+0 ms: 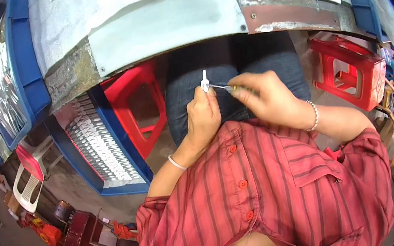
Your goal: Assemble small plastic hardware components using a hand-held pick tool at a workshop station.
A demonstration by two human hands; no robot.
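Above my lap, my left hand (204, 110) pinches a small white part (205, 80) between thumb and fingers, its narrow tip pointing up. My right hand (267, 95) is closed round a thin metal-tipped tool (222, 87) with a yellowish handle. The tool's tip reaches the side of the white part, just above my left thumb. Most of the handle is hidden in my right fingers, so I cannot tell its exact kind.
A worktable edge (164, 25) crosses in front of me. At left, a blue crate (130, 164) holds rows of small white and silvery pieces; a higher blue bin (27, 60) holds metal strips. Red stools (375, 74) stand at right and beneath the table.
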